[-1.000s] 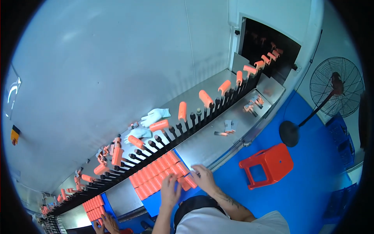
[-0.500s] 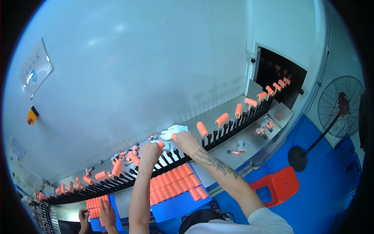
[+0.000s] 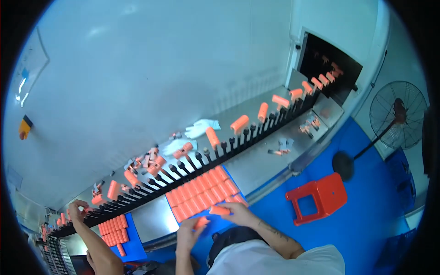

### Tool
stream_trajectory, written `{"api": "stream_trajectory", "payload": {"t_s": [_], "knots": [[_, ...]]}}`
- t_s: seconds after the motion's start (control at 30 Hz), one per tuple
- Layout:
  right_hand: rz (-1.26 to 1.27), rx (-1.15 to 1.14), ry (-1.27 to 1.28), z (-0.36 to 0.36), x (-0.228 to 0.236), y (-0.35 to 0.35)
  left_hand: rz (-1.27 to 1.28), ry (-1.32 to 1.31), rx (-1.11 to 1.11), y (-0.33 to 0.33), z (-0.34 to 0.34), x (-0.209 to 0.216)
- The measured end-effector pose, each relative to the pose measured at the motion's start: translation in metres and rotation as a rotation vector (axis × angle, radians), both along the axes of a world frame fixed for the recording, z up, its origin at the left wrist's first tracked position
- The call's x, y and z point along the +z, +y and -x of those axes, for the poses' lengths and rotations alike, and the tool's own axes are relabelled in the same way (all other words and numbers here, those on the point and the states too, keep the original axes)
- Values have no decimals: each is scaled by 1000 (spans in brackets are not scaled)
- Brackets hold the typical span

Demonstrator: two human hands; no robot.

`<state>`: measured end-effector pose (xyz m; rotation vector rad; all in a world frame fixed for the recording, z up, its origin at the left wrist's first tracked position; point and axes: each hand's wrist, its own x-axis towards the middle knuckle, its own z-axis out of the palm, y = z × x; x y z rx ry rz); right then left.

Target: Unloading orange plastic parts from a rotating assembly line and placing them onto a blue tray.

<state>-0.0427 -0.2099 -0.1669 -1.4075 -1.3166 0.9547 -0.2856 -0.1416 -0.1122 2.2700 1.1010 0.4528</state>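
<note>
My left hand (image 3: 186,236) is closed on an orange curved casing (image 3: 200,223), just below the near edge of a blue mat (image 3: 219,225). To its right, my right hand (image 3: 239,213) grips a second orange curved casing (image 3: 219,210) by one end, over the mat's near side. Tight rows of similar orange casings (image 3: 201,195) lie on that mat. Beyond them runs a line of black pegs (image 3: 198,158). Some pegs stand bare, while others carry an orange casing, such as the one (image 3: 212,137) behind the mat.
White gloves (image 3: 201,128) and a pile of orange pieces (image 3: 150,159) lie behind the pegs. At left, a co-worker's hand (image 3: 77,211) reaches to the line, near another mat (image 3: 134,238) of casings. A red stool (image 3: 323,197) and a fan (image 3: 398,114) stand at right.
Both my hands have drawn back from the pegs toward my body, each with an orange casing in it. A co-worker's hand has moved from the left mat up to the peg line. The view has shifted.
</note>
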Motion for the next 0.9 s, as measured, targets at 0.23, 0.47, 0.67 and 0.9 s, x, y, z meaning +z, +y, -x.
{"api": "stream_trajectory", "payload": {"t_s": [0.23, 0.47, 0.67, 0.9], "knots": [[-110, -289, -536, 57, -26, -39, -315, 137, -207, -11, -15, -78], [-93, -210, -693, 68, -56, -39, -28, -198, 141, -25, -20, -114], [-57, -183, -741, 54, -62, -38, 69, -183, 88, -27, -42, -105], [-49, -495, -638, 11, -29, -54, 58, -233, 171, -34, -69, -101]]}}
